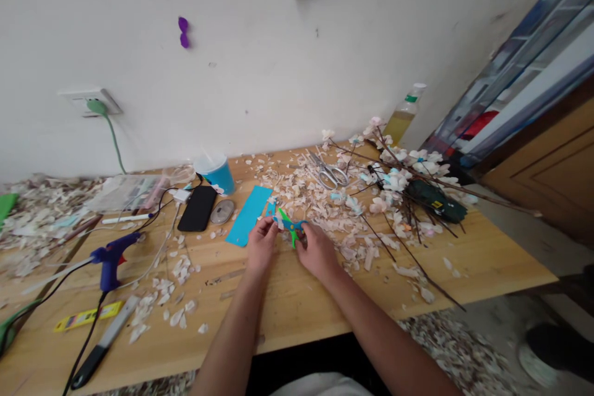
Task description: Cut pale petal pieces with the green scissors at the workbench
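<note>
My right hand is closed on small blue and green scissors, over the middle of the wooden table. Beside it, my left hand pinches a small piece near the scissors' blades; the piece looks pale or blue but is too small to make out. A blue strip lies on the table just behind and left of my left hand. Pale petal-like shells are scattered behind both hands.
Metal scissors, flowered branches and a bottle are at the back right. On the left are a black phone, a blue cup, a glue gun, a yellow cutter and a black-handled blade.
</note>
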The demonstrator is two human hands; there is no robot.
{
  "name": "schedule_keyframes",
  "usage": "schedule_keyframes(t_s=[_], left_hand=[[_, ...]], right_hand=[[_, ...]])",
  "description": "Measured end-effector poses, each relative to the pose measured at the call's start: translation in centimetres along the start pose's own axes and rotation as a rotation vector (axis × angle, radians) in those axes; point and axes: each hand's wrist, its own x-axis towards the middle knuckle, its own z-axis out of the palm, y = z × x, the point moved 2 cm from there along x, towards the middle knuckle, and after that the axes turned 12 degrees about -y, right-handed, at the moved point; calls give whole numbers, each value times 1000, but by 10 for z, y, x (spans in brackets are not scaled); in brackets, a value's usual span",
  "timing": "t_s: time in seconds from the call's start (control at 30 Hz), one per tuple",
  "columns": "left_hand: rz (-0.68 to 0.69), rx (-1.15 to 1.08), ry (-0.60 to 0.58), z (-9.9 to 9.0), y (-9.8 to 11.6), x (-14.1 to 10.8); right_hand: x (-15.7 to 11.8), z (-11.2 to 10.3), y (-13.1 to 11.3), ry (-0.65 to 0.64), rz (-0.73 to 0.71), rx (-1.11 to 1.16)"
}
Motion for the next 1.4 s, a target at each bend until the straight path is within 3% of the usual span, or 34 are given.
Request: schedule_keyframes(t_s=[0.13, 0.27, 0.6, 0.83, 1.07, 1.4], left_hand=[[12, 151, -45, -8, 5, 1], [4, 152, -82, -13, 2, 3], [54, 267, -57, -12, 9, -1], [25, 265, -31, -14, 3, 0], [-38, 73, -69, -12, 5, 3], [-34, 143, -42, -13, 8, 2]], right_hand=[[0, 0, 1, -18, 2, 3], [0, 0, 0, -22, -3, -10], [1, 1, 2, -26, -26, -26], [0, 2, -1, -22, -62, -34], [0, 2, -1, -22, -45, -35], [0, 1, 0, -47, -69, 11]])
